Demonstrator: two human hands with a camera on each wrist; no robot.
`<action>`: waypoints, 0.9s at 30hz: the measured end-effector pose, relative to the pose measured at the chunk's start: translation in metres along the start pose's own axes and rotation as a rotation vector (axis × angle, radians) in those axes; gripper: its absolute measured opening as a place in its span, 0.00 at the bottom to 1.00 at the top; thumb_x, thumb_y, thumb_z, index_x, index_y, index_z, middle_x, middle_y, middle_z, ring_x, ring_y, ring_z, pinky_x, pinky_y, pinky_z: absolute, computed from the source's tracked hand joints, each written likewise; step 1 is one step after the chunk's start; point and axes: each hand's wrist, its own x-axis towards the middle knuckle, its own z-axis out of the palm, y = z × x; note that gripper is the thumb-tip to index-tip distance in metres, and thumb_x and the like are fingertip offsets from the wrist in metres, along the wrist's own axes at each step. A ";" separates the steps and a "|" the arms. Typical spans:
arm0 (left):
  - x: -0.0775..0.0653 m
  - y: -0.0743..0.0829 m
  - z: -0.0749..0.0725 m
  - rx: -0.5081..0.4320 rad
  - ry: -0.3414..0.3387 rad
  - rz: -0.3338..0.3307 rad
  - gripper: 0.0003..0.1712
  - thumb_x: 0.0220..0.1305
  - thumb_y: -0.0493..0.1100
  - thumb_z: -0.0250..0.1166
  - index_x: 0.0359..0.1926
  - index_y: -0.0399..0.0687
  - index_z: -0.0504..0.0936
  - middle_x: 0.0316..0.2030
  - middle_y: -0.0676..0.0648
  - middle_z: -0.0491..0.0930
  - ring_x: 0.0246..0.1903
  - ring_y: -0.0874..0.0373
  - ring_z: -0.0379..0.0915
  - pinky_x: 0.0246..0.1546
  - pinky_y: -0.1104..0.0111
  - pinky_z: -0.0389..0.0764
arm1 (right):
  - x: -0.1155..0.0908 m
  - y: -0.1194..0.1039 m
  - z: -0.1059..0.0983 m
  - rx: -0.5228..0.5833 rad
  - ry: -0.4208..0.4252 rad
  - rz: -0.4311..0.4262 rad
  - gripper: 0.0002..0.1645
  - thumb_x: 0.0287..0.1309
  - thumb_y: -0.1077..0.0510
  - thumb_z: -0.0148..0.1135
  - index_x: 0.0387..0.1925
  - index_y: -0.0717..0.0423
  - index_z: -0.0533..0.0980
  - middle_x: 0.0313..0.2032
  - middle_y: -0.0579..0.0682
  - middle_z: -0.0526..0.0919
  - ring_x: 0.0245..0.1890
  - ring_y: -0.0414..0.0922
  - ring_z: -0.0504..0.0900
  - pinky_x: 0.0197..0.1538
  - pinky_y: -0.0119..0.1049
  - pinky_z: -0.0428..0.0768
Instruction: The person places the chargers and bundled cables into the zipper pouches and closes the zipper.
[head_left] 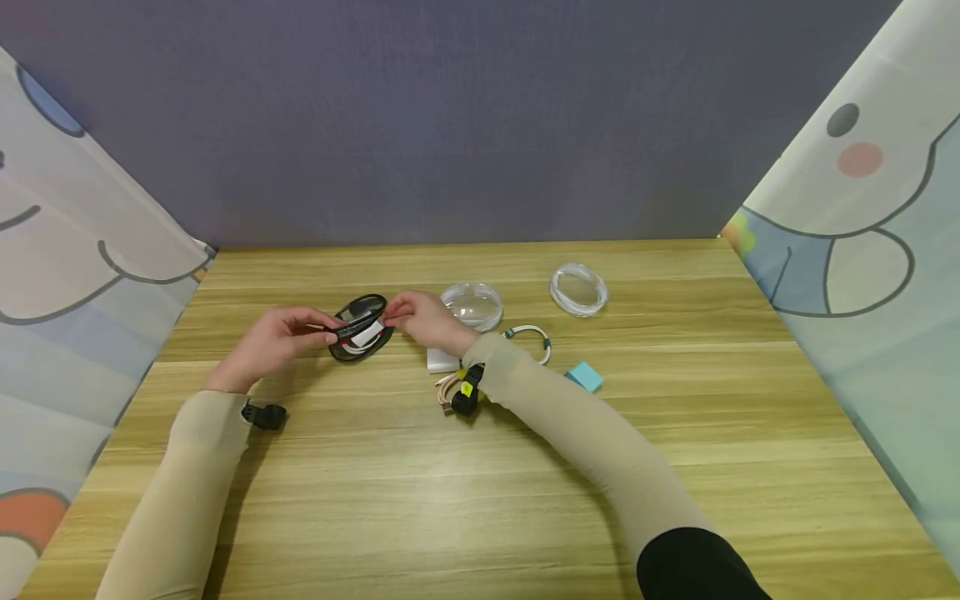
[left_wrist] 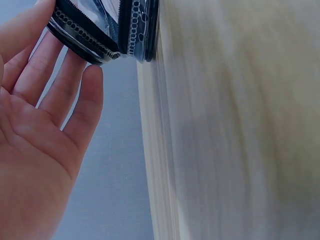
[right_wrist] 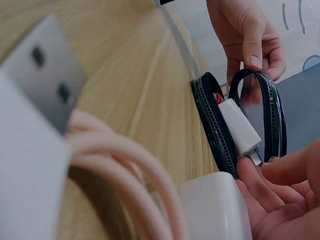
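A clear round zip pouch [head_left: 347,350] with black edging stands unzipped at the left of the table. Its zipper teeth show in the left wrist view, where the pouch [left_wrist: 135,30] is cut off by the top edge. My left hand [head_left: 262,346] pinches the rim from the left, thumb against fingers. At the opposite side, my right hand [head_left: 427,321] holds the pouch edge with thumb and finger. Between the parted zipper edges sits a white plug-like block [right_wrist: 239,125] with a metal end close to the right fingertips, and something red lies beside it.
Two clear round cases with white rims, one nearer [head_left: 472,307] and one farther right [head_left: 579,290], lie on the table. Around my right wrist are a white charger [head_left: 442,361], a peach cable [head_left: 447,392], a white cable loop [head_left: 546,342] and a teal block [head_left: 585,377].
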 end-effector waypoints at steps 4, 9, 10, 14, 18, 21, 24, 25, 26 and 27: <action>0.001 0.003 0.002 -0.002 -0.018 0.027 0.12 0.63 0.36 0.70 0.47 0.38 0.86 0.46 0.40 0.84 0.43 0.63 0.81 0.40 0.74 0.81 | -0.003 0.000 -0.003 0.015 0.002 0.009 0.15 0.60 0.75 0.56 0.48 0.65 0.78 0.45 0.56 0.84 0.47 0.46 0.85 0.43 0.27 0.80; 0.001 0.008 0.002 0.031 -0.036 0.008 0.11 0.63 0.38 0.71 0.47 0.43 0.87 0.46 0.43 0.85 0.45 0.62 0.80 0.42 0.74 0.80 | -0.007 -0.002 -0.009 -0.015 0.009 0.007 0.16 0.61 0.74 0.56 0.49 0.64 0.79 0.46 0.56 0.83 0.48 0.48 0.84 0.46 0.28 0.79; 0.001 0.009 0.002 0.047 -0.038 0.004 0.11 0.64 0.39 0.70 0.47 0.44 0.87 0.46 0.43 0.85 0.45 0.63 0.80 0.42 0.75 0.80 | -0.008 -0.003 -0.011 -0.034 0.007 0.002 0.15 0.63 0.72 0.57 0.50 0.64 0.79 0.47 0.55 0.83 0.48 0.48 0.84 0.47 0.28 0.78; 0.001 0.012 0.002 0.110 -0.023 -0.008 0.11 0.69 0.42 0.66 0.48 0.44 0.87 0.49 0.44 0.85 0.47 0.64 0.79 0.44 0.76 0.78 | -0.015 -0.008 -0.017 -0.087 0.006 -0.014 0.13 0.66 0.65 0.61 0.51 0.61 0.79 0.47 0.51 0.84 0.47 0.43 0.83 0.50 0.28 0.77; 0.003 0.015 0.002 0.213 -0.001 0.001 0.12 0.72 0.44 0.62 0.52 0.48 0.86 0.54 0.49 0.82 0.53 0.59 0.76 0.50 0.67 0.76 | -0.024 -0.013 -0.022 -0.062 -0.010 -0.006 0.15 0.66 0.65 0.61 0.53 0.62 0.78 0.48 0.51 0.84 0.47 0.41 0.82 0.52 0.28 0.76; 0.006 0.017 0.005 0.276 -0.040 0.042 0.14 0.72 0.45 0.62 0.55 0.50 0.84 0.61 0.50 0.78 0.61 0.51 0.71 0.57 0.54 0.72 | -0.030 -0.016 -0.025 -0.016 -0.042 -0.016 0.17 0.66 0.69 0.57 0.56 0.65 0.76 0.51 0.55 0.83 0.49 0.42 0.83 0.52 0.28 0.77; 0.009 0.019 0.007 0.310 -0.094 0.086 0.17 0.71 0.46 0.63 0.58 0.49 0.82 0.66 0.46 0.73 0.66 0.44 0.65 0.60 0.45 0.67 | -0.037 -0.018 -0.029 0.010 -0.074 -0.048 0.19 0.65 0.72 0.53 0.56 0.68 0.75 0.52 0.59 0.82 0.51 0.44 0.83 0.52 0.29 0.78; 0.010 0.019 0.008 0.322 -0.107 0.100 0.18 0.71 0.46 0.63 0.59 0.48 0.82 0.67 0.45 0.71 0.66 0.42 0.64 0.60 0.44 0.67 | -0.040 -0.018 -0.031 0.013 -0.080 -0.059 0.18 0.66 0.72 0.53 0.56 0.68 0.75 0.52 0.59 0.81 0.51 0.45 0.83 0.52 0.29 0.78; 0.011 0.020 0.009 0.330 -0.120 0.112 0.18 0.71 0.46 0.63 0.59 0.47 0.81 0.67 0.44 0.70 0.67 0.41 0.63 0.60 0.43 0.66 | -0.043 -0.018 -0.032 0.012 -0.085 -0.070 0.18 0.66 0.72 0.52 0.56 0.68 0.75 0.52 0.60 0.81 0.51 0.45 0.83 0.53 0.29 0.78; 0.011 0.020 0.010 0.338 -0.132 0.120 0.19 0.71 0.45 0.63 0.60 0.47 0.81 0.68 0.43 0.70 0.67 0.41 0.63 0.60 0.43 0.66 | -0.046 -0.018 -0.034 0.010 -0.090 -0.078 0.17 0.66 0.71 0.52 0.55 0.68 0.75 0.52 0.60 0.81 0.51 0.45 0.82 0.53 0.29 0.78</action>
